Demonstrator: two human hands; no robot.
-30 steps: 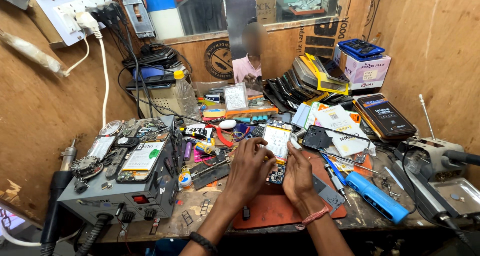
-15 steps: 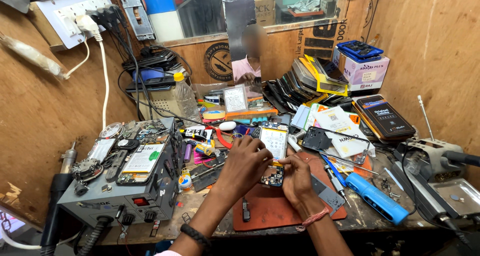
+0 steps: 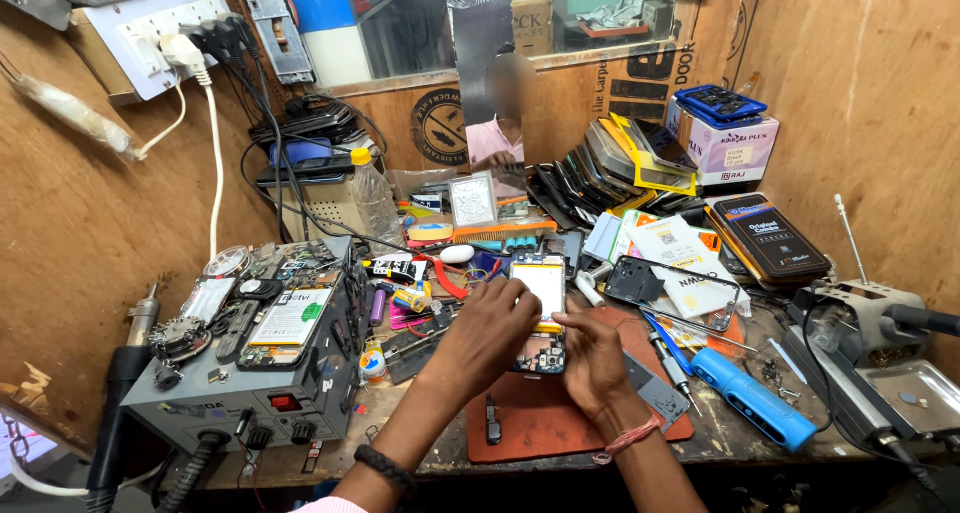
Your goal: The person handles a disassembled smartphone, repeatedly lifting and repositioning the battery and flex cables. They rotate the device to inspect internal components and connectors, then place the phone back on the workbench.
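Both hands meet over 1 thing: an opened phone lying back-side up on the red work mat, its white battery face showing at the far end and its small camera parts at the near end. The phone's long axis runs straight away from the person, near end toward the wrists, far end toward the back of the bench.

The left hand comes in from the phone's left side and curls over the left edge, fingertips on the upper left corner by the battery; it is closed in a light grip on that edge. The right hand sits just right of and nearer than the phone, thumb and forefinger pinched toward its right edge at about mid-length, touching or nearly touching a yellow strip there. Whether it pinches something small I cannot tell.

The phone lies between the 2 hands and slightly beyond them. The left hand covers more of it; the right is lower and to its side. A blue screwdriver lies well right of the right hand.
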